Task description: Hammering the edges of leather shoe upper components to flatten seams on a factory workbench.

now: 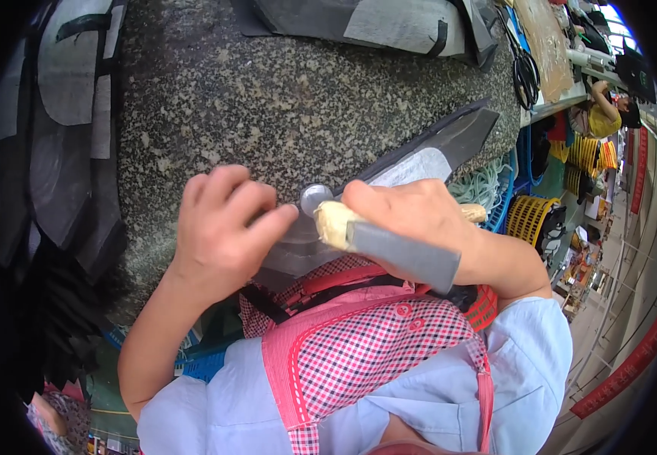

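Right hand: mine point(419, 208), at 3 o'clock, is wrapped around a hammer point(408, 252) with a grey metal head and a pale wooden handle; the handle's far end sticks out past my wrist side.
Left hand: mine point(226, 227), at 9 o'clock, has bent fingers, the index tip just beside the hammer's round, silvery striking face point(316, 199). I cannot tell whether I am pinching anything beneath it.
Panel: the flat, dark grey panel point(427, 163) with a pale grey patch lies under and beyond my hands, running toward 2 o'clock; part of it is hidden by my right hand.
Granite: the speckled grey stone slab point(214, 98) under it all looks hard and unyielding.
Hammer feel: I'd expect the weight at the head and a firm, non-slip wooden grip; best held round the handle, clear of the flat grey end.
Panel feel: it looks light, thin and bendable, fairly smooth and not fragile; I'd press it flat near an edge, fingertips away from the striking face.
Stacks: similar dark panels point(63, 167) lie at 10 o'clock, and more dark pieces point(396, 23) at 12 to 1 o'clock.
Basket: a blue plastic basket point(506, 199) with pale green cords point(480, 184) stands at 3 o'clock, past the slab's edge.
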Demonstrator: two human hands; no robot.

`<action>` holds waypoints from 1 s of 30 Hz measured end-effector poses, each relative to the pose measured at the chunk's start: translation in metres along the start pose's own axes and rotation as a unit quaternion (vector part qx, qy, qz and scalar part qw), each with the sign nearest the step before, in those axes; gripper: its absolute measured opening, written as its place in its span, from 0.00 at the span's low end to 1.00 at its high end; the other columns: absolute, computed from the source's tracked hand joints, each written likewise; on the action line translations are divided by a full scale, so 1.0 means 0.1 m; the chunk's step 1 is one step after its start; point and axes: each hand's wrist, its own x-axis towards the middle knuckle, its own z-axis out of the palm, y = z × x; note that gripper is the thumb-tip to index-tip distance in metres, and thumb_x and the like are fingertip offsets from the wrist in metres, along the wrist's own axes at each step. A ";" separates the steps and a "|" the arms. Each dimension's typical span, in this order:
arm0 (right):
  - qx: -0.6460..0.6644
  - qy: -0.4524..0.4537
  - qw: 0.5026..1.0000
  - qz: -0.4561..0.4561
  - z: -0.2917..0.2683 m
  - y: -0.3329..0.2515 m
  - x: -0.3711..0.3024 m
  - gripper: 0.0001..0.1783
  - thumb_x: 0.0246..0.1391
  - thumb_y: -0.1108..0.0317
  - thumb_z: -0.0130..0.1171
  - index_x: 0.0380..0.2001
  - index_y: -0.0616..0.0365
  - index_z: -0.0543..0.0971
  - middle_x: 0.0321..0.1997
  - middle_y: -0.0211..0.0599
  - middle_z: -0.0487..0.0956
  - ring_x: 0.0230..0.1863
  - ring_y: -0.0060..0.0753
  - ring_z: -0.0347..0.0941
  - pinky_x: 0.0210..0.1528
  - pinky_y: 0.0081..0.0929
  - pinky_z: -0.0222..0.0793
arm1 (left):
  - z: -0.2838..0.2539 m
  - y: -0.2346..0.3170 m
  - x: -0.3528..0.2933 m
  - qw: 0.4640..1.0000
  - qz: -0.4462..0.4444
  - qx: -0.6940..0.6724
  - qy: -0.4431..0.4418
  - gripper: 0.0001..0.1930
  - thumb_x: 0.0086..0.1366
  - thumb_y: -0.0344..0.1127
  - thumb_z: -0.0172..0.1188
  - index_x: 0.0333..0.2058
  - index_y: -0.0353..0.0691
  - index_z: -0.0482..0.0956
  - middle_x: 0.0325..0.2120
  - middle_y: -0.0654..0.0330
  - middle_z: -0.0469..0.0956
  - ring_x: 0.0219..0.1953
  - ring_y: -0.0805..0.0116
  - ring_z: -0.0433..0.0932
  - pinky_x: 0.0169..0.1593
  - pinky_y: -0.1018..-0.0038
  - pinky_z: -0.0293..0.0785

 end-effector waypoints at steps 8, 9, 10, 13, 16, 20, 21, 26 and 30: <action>-0.006 0.084 0.996 -0.024 -0.17 -0.03 0.03 0.15 0.46 0.63 0.59 0.30 0.59 0.66 0.19 0.40 0.75 0.21 0.44 0.76 0.20 0.37 0.69 | 0.00 0.06 -0.14 0.999 -0.016 0.034 0.028 0.15 0.39 0.32 0.63 0.31 0.45 0.80 0.31 0.64 0.73 0.39 0.61 0.71 0.38 0.66 0.65; 0.001 0.115 0.993 -0.030 -0.17 -0.06 0.03 0.15 0.46 0.63 0.59 0.29 0.59 0.66 0.19 0.39 0.74 0.21 0.43 0.76 0.20 0.36 0.69 | 0.01 0.06 -0.16 0.999 -0.020 0.036 0.028 0.15 0.39 0.32 0.63 0.31 0.45 0.80 0.31 0.64 0.73 0.39 0.61 0.71 0.38 0.66 0.65; 0.015 0.083 0.996 -0.037 -0.09 -0.06 0.02 0.16 0.43 0.64 0.60 0.30 0.60 0.66 0.19 0.39 0.74 0.21 0.43 0.76 0.20 0.36 0.70 | 0.02 0.06 -0.16 0.999 -0.026 0.021 0.033 0.15 0.39 0.32 0.64 0.32 0.45 0.80 0.31 0.64 0.73 0.38 0.61 0.71 0.38 0.67 0.64; -0.007 -0.015 1.000 -0.016 0.01 -0.09 0.04 0.20 0.39 0.65 0.62 0.32 0.62 0.64 0.22 0.42 0.75 0.22 0.45 0.76 0.20 0.37 0.70 | 0.02 0.10 -0.13 0.996 -0.074 -0.030 0.044 0.16 0.40 0.32 0.66 0.33 0.45 0.80 0.32 0.65 0.73 0.39 0.60 0.70 0.40 0.67 0.64; 0.009 -0.005 1.000 -0.023 0.02 -0.04 0.04 0.18 0.41 0.65 0.61 0.32 0.61 0.64 0.23 0.43 0.75 0.23 0.45 0.77 0.20 0.37 0.70 | 0.02 0.11 -0.15 0.981 -0.170 -0.076 0.047 0.16 0.39 0.32 0.68 0.32 0.46 0.80 0.34 0.65 0.73 0.43 0.59 0.69 0.42 0.64 0.65; 0.041 0.043 0.998 -0.018 0.11 -0.01 0.00 0.15 0.40 0.66 0.61 0.29 0.56 0.66 0.19 0.38 0.70 0.20 0.44 0.74 0.19 0.36 0.67 | 0.00 0.04 -0.20 0.992 -0.096 -0.078 0.034 0.15 0.41 0.32 0.66 0.32 0.46 0.80 0.34 0.65 0.74 0.43 0.59 0.69 0.42 0.64 0.65; 0.041 0.049 0.998 -0.020 0.12 -0.01 0.00 0.15 0.41 0.66 0.62 0.29 0.56 0.66 0.18 0.37 0.70 0.19 0.44 0.74 0.18 0.36 0.67 | -0.02 0.04 -0.19 0.996 -0.069 -0.044 0.031 0.13 0.43 0.32 0.64 0.32 0.46 0.80 0.34 0.65 0.74 0.42 0.59 0.70 0.42 0.64 0.65; 0.019 0.032 0.999 -0.016 0.00 -0.01 0.05 0.15 0.42 0.65 0.63 0.29 0.55 0.67 0.18 0.35 0.70 0.18 0.41 0.74 0.18 0.33 0.67 | -0.02 0.07 -0.22 0.996 -0.004 0.085 0.036 0.09 0.48 0.34 0.59 0.31 0.48 0.79 0.33 0.65 0.75 0.42 0.61 0.72 0.43 0.64 0.64; -0.005 0.107 0.993 -0.047 -0.09 -0.06 0.07 0.14 0.45 0.64 0.58 0.31 0.57 0.66 0.21 0.37 0.74 0.22 0.40 0.76 0.20 0.32 0.70 | -0.02 0.12 -0.24 0.993 0.000 0.110 0.036 0.09 0.47 0.35 0.59 0.31 0.49 0.79 0.33 0.64 0.75 0.41 0.62 0.74 0.43 0.64 0.64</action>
